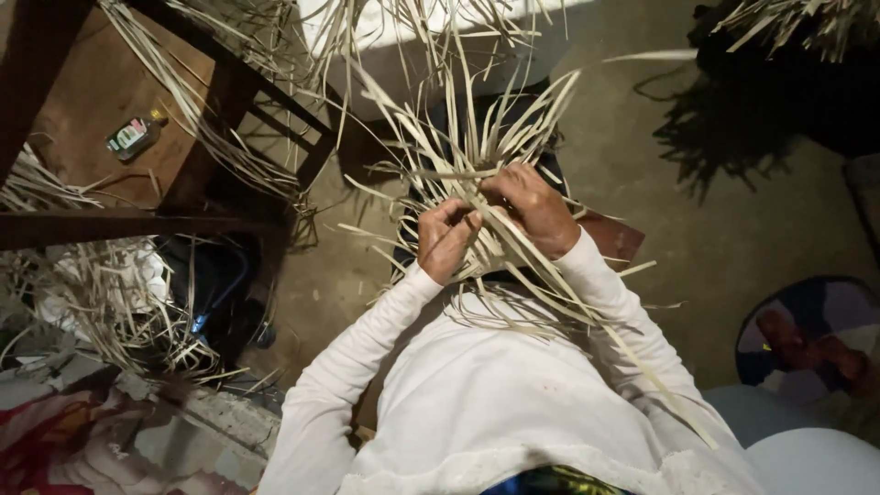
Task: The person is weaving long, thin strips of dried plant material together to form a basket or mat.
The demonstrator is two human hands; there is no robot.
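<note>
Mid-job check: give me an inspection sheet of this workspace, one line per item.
Surface: bare concrete floor, dusty, partly in shadow.
Job's things: bundle of pale flat weaving strips fanning out from the hands, loose ends trailing over the lap.
Clutter: small bottle lying on the brown wooden surface; piles of loose strips at left; patterned cloth at lower left.
Grips: left hand and right hand both closed on the strips, close together.
Cables: nothing seen.
Surroundings: dark wooden frame at upper left; more strips at upper right; round patterned mat at right.
</note>
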